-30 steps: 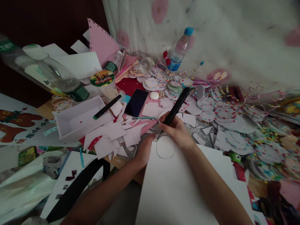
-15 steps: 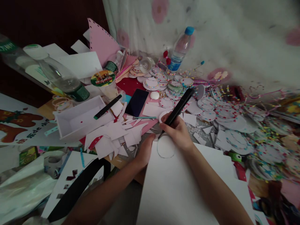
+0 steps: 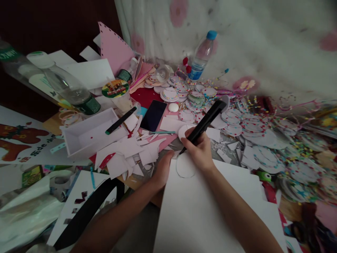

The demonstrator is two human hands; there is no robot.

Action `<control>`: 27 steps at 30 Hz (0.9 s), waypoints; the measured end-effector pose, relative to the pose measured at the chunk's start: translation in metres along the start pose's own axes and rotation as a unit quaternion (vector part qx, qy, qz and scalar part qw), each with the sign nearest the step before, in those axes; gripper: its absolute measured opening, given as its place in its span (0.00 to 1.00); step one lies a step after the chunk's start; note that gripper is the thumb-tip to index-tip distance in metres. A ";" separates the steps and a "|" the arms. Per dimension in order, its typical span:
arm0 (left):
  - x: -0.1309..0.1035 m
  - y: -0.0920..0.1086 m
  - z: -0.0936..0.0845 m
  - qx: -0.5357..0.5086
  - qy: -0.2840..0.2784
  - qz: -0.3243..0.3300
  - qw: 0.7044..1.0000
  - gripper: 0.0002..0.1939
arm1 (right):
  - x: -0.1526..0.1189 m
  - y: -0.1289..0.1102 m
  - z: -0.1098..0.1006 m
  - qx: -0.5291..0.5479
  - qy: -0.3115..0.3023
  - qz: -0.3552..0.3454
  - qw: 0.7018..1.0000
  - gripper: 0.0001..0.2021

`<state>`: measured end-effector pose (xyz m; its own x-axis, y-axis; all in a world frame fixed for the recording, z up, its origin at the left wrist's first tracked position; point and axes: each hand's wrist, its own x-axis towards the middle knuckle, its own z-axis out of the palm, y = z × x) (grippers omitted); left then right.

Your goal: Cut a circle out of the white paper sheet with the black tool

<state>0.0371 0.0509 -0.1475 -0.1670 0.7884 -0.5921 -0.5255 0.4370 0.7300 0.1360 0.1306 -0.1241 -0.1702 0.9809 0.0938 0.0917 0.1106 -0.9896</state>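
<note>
My right hand (image 3: 199,151) grips a long black marker (image 3: 206,121), its tip touching a white sheet of paper (image 3: 200,211) at the top of a drawn circle (image 3: 185,168). The marker's far end leans up and to the right. My left hand (image 3: 162,169) presses the sheet's top left corner down with fingers curled over the edge. The sheet lies across the near part of a cluttered table.
Several decorated paper discs (image 3: 237,123) cover the right side. A dark phone (image 3: 153,115), white scraps (image 3: 126,153), a white tray (image 3: 89,135) with a second marker (image 3: 120,120), a lying bottle (image 3: 65,88) and an upright water bottle (image 3: 202,56) stand beyond.
The marker's upper end has swung to the right while my right hand shifted slightly right along the circle. My left hand has stayed on the sheet's corner.
</note>
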 end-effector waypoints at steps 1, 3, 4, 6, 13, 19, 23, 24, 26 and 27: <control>-0.001 0.001 0.000 -0.005 0.000 -0.012 1.000 0.14 | 0.000 0.000 0.000 0.002 -0.005 -0.001 1.000 0.11; -0.001 0.002 0.001 -0.004 0.000 -0.024 1.000 0.13 | 0.000 -0.001 -0.001 0.005 -0.015 -0.004 1.000 0.11; -0.001 0.003 0.001 0.000 0.001 -0.023 1.000 0.13 | 0.000 -0.001 -0.001 0.006 -0.017 -0.006 1.000 0.11; -0.001 0.004 0.000 0.010 0.001 -0.011 1.000 0.13 | -0.001 0.001 -0.001 0.002 -0.009 -0.009 1.000 0.11; 0.005 -0.003 -0.005 0.027 -0.014 0.040 0.999 0.12 | -0.002 0.016 -0.007 0.053 0.114 -0.034 0.991 0.10; 0.008 -0.006 -0.009 0.075 -0.022 0.146 0.986 0.14 | -0.005 -0.003 -0.039 -0.062 0.188 -0.188 0.962 0.07; -0.001 0.006 -0.010 0.105 -0.019 0.214 0.971 0.13 | -0.021 -0.007 -0.062 -0.245 0.193 -0.232 0.921 0.10; -0.004 0.010 -0.011 0.112 -0.020 0.230 0.966 0.14 | -0.027 -0.006 -0.065 -0.268 0.159 -0.217 0.925 0.14; -0.013 0.018 -0.012 0.123 -0.023 0.263 0.957 0.15 | -0.039 -0.005 -0.069 -0.319 0.096 -0.170 0.928 0.18; -0.017 0.022 -0.012 0.128 -0.023 0.278 0.952 0.15 | -0.045 -0.006 -0.070 -0.348 0.075 -0.150 0.922 0.18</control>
<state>0.0183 0.0414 -0.1258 -0.3201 0.9441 -0.0789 -0.1448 0.0335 0.9889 0.2114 0.0972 -0.1146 -0.1571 0.8947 0.4182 0.6795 0.4052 -0.6116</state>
